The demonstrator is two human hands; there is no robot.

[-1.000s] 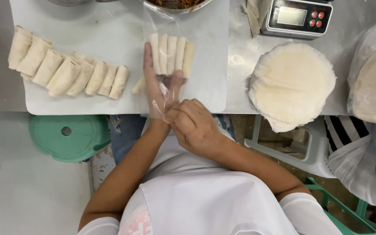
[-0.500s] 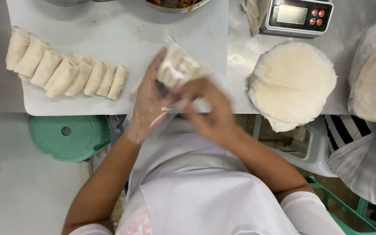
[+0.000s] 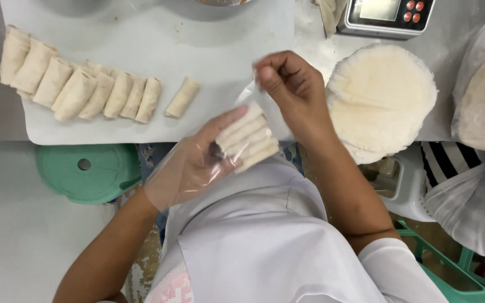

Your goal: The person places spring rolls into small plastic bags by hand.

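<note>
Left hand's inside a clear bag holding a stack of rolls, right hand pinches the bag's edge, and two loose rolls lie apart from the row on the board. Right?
Nearly. The head view shows one loose roll apart from the row of rolls on the board, not two. The left hand, bagged stack and right hand are as described.

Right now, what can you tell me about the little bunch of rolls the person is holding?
The bundle of rolls is a few pale, cream-coloured wrapped rolls lying side by side like fingers, tilted slantwise. They look soft and floury. They are held off the table, above the person's white apron. Thin clear plastic covers the left hand, which holds the bundle from underneath. The right hand pinches a bit of clear plastic just above the rolls. How many rolls there are is hard to count exactly.
</note>
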